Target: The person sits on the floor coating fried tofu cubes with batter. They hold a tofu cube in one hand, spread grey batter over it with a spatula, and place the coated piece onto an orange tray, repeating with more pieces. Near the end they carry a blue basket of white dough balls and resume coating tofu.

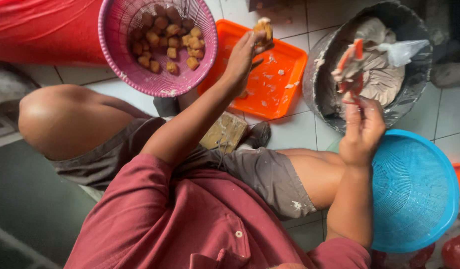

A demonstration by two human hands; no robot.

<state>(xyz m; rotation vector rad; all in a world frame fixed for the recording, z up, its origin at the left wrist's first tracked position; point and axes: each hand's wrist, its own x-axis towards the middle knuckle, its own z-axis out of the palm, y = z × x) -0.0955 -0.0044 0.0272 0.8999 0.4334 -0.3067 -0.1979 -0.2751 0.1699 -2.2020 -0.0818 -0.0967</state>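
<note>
Maroon sleeves nearest, the fried tofu piece [263, 27] is clamped by left hand [241, 57] fingers over the orange tray [279, 94], right hand [362, 132] fingers closed on the paste-coated spatula [350, 69]; filling should be pressed in evenly.

one pink basket [121, 65], one orange tray [284, 74], one blue basket [414, 194], one dark tub [319, 84], two hands [242, 57]

pink basket [140, 74]: perforated plastic | orange tray [284, 94]: smooth glossy plastic | blue basket [414, 194]: ribbed plastic | floor [454, 119]: glossy tile
</note>
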